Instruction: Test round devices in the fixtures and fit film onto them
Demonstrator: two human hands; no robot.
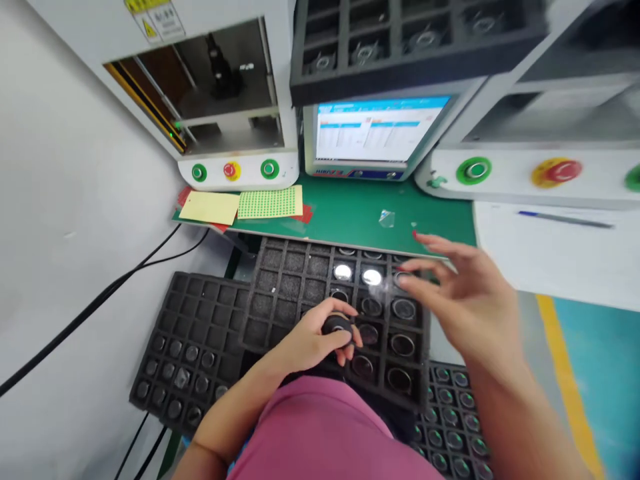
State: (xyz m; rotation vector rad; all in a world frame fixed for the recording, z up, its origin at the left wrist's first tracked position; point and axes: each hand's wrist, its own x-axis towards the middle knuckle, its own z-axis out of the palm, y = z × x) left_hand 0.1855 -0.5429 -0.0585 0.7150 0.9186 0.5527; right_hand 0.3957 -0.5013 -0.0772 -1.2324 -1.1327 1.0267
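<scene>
My left hand [320,337] is wrapped around a small round black lens-like part [337,325], holding it over a black foam tray [273,283]. The part's underside is hidden by my fingers. To the right, my right hand [470,297] hovers above the tray's right edge. Its index finger is stretched out, and a small gap shows between thumb and middle finger. Slight blur covers these fingertips, and I make out nothing between them. Round dark parts [403,345] sit in the tray's right-hand cells; two near the back shine white.
Another foam tray [200,310] with round parts lies at left; a third [453,417] is low at right. Behind are a green bench [345,210], a sheet of green dots [270,202], clear film [387,218], a monitor [380,130], a raised tray [415,73] and button-panelled machines [237,170].
</scene>
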